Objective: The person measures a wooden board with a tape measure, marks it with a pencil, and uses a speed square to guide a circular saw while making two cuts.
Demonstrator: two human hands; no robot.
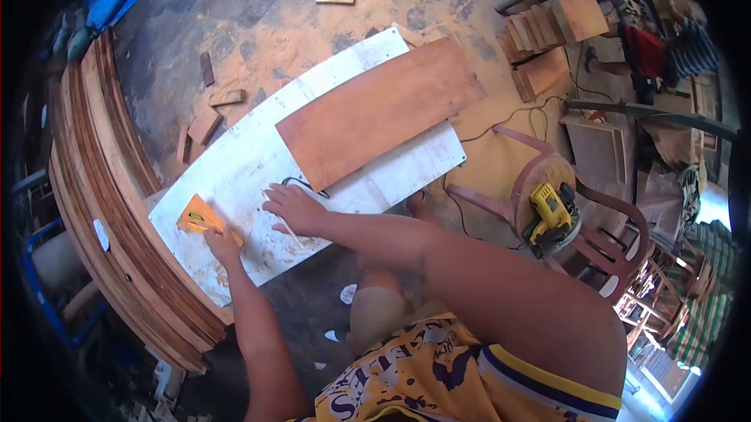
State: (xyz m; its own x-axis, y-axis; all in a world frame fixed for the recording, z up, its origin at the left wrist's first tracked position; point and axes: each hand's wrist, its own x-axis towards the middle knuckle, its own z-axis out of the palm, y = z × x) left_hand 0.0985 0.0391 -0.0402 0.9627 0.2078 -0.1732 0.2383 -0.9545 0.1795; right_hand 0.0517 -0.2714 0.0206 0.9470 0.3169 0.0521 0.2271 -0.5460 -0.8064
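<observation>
A worker in a yellow jersey [407, 379] leans over a low white surface [211, 175], left hand [222, 245] pinching the near edge of an orange triangular tool [197, 211] that lies at the surface's near left corner. The grip at the edge leaves most of the tool's face uncovered, perhaps to keep it readable. The right hand [296, 211] rests farther along, fingers loosely spread, a thin pale stick [292, 236] beneath; from here I can't tell whether the fingers pinch it. A dark loop [301, 183] lies just beyond the fingertips.

A broad brown board [383, 117] lies flat across the surface, one end jutting past the far edge; the slab beneath likely serves to keep it level and off the dusty floor [266, 11]. The board takes up much of the working room. Long curved planks [98, 164] crowd the left side, and wood scraps [205, 125] litter the floor beyond. To the right, a yellow power tool [551, 211] sits on a chair [538, 171], a cord [508, 116] trailing nearby, where feet could catch.
</observation>
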